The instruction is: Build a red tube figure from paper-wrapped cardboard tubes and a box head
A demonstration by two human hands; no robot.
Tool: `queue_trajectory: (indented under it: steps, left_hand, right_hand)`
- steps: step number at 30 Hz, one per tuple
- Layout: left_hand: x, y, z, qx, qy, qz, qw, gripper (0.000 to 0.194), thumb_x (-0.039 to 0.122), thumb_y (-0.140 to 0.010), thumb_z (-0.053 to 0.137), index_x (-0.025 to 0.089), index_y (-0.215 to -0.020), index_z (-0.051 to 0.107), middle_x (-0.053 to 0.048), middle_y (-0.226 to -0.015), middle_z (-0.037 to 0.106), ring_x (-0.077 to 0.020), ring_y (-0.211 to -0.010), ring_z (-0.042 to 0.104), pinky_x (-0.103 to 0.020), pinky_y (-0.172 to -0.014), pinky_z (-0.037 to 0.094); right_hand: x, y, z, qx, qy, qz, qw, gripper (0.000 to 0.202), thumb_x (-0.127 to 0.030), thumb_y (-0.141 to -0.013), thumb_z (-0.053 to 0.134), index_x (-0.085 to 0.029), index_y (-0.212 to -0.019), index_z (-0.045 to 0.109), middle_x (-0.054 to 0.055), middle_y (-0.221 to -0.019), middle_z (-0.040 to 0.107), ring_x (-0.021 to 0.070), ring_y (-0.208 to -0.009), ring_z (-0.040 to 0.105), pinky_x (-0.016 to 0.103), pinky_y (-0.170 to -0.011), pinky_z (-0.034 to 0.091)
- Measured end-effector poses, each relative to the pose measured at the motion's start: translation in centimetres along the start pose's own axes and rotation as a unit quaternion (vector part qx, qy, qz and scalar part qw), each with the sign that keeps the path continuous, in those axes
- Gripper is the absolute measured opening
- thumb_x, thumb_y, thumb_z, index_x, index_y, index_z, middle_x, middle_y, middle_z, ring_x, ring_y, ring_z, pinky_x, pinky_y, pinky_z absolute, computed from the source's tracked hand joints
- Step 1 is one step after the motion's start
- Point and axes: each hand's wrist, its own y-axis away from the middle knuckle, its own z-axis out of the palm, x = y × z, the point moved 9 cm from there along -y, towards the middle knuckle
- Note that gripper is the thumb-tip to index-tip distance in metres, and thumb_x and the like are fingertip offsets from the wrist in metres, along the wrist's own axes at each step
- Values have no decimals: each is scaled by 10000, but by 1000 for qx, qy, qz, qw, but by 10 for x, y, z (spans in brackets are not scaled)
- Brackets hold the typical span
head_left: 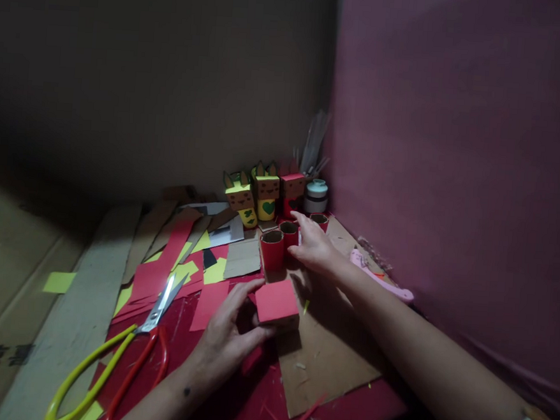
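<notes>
My left hand [233, 325] grips the side of a small cardboard box [277, 301] with a pink-red top, its fingers at the left edge and thumb along the front. Beyond it, my right hand [313, 243] reaches to a row of red paper-covered tubes, fingers and thumb apart beside the middle tube [289, 230]; whether they touch it is unclear. To the left of that stands another red tube [272, 251], and behind my right hand a further one [319, 221]. All the tubes have open tops.
Scissors [152, 316] with yellow and red handles lie at left near paper scraps [160, 278]. Animal-faced figures [266, 193] and a lidded jar [316, 196] stand at the back. A pink glue gun [381, 278] lies right, beyond the cardboard sheet [329, 360].
</notes>
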Motion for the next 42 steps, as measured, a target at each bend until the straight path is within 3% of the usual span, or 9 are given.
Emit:
queue_trajectory:
  steps: [3, 7, 14, 17, 20, 25, 31, 37, 42]
  left_hand:
    - [1, -1, 0, -3, 0, -2, 1000, 626, 326, -739, 724, 178, -1298, 484, -110, -1082, 641, -281, -944, 671, -467, -822, 548]
    - [2, -1, -2, 3, -23, -1, 1000, 637, 334, -731, 729, 172, -1298, 490, -105, -1063, 637, -262, -894, 664, -450, -794, 545]
    - [-2, 1, -1, -3, 15, -34, 999, 671, 349, -736, 753, 177, -1325, 481, -121, -1085, 681, -292, -974, 673, -476, -874, 536]
    - [1, 1, -3, 9, 55, -54, 997, 648, 323, -719, 775, 195, -1299, 517, -92, -1115, 708, -275, -1019, 676, -417, -896, 544]
    - [7, 1, -14, 50, 71, -67, 994, 634, 341, -713, 781, 197, -1284, 546, -76, -1141, 718, -265, -1034, 679, -350, -856, 557]
    - [29, 4, -44, 146, 64, -26, 987, 666, 376, -680, 786, 156, -1269, 567, -91, -1091, 720, -274, -935, 700, -319, -746, 581]
    - [37, 9, -57, 170, 88, 15, 981, 594, 343, -737, 764, 230, -1289, 574, -55, -1191, 677, -222, -966, 671, -256, -767, 562]
    - [56, 11, -44, 132, 22, 65, 989, 517, 338, -779, 739, 255, -1264, 581, -64, -1348, 604, -318, -1175, 607, -359, -871, 567]
    - [84, 15, -17, 62, -22, 147, 987, 562, 288, -785, 764, 291, -1308, 557, -49, -1292, 627, -272, -1181, 602, -327, -912, 547]
  right_hand:
    - [6, -5, 8, -6, -31, 28, 999, 816, -24, -678, 617, -92, -1451, 363, 198, -1428, 516, 299, -1276, 536, 432, -1049, 452]
    - [12, -8, 10, -1, -64, 53, 997, 742, -4, -673, 602, -98, -1388, 429, 173, -1327, 603, 267, -1200, 600, 387, -1013, 474]
    - [10, 19, -33, 44, -113, 69, 990, 609, -74, -653, 629, -127, -1247, 508, 155, -1173, 655, 280, -1079, 637, 405, -931, 501]
    - [13, 36, -44, 37, -269, 76, 959, 508, -153, -664, 655, -170, -1157, 531, 103, -1081, 673, 243, -987, 653, 375, -860, 523]
    - [10, 50, -40, -8, -385, 76, 920, 474, -200, -630, 725, -193, -1076, 566, 63, -1001, 676, 231, -942, 649, 374, -846, 518]
    - [-6, 81, -18, -75, -320, 63, 942, 406, -159, -647, 734, -219, -1016, 577, 19, -916, 659, 200, -862, 633, 332, -766, 507]
    - [-29, 120, 1, -127, -257, 16, 958, 301, -172, -701, 698, -195, -965, 555, 16, -920, 633, 177, -818, 603, 307, -716, 490]
    - [-26, 129, 7, -134, -228, -28, 964, 370, -233, -728, 751, -195, -1060, 593, 37, -1006, 641, 196, -896, 594, 325, -787, 470]
    - [-17, 126, 14, -134, -206, -35, 969, 400, -163, -665, 771, -195, -1029, 608, 36, -995, 632, 205, -882, 584, 326, -776, 474]
